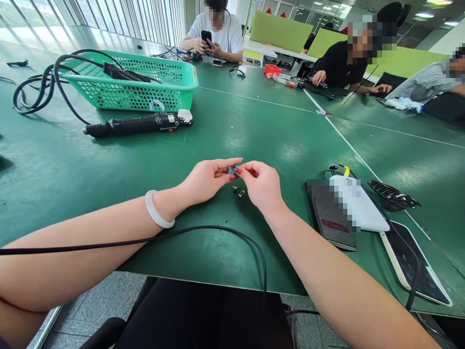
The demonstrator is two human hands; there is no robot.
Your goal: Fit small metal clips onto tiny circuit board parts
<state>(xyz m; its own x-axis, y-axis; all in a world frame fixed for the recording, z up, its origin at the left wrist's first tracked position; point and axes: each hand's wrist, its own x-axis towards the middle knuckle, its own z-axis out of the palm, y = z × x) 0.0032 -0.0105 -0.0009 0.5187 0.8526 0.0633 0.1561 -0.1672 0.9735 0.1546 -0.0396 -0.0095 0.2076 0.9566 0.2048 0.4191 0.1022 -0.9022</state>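
Note:
Just above the green table, my left hand [208, 180] pinches a tiny blue-grey part [232, 169] that looks like a small circuit board. From the other side, the fingertips of my right hand [262, 183] close together at the edge of the same part. Whether they grip the board itself or something smaller at it is hidden. On the table below my fingers lie a small gold-coloured rectangular frame [241, 193] and a tiny dark and copper-coloured piece [234, 188].
A black electric screwdriver [134, 124] lies before a green basket [134, 89] with cables. A black cable [203, 228] crosses my left forearm. Phones [334, 232] and a white device [358, 203] lie at right. Several people sit across the table [225, 131].

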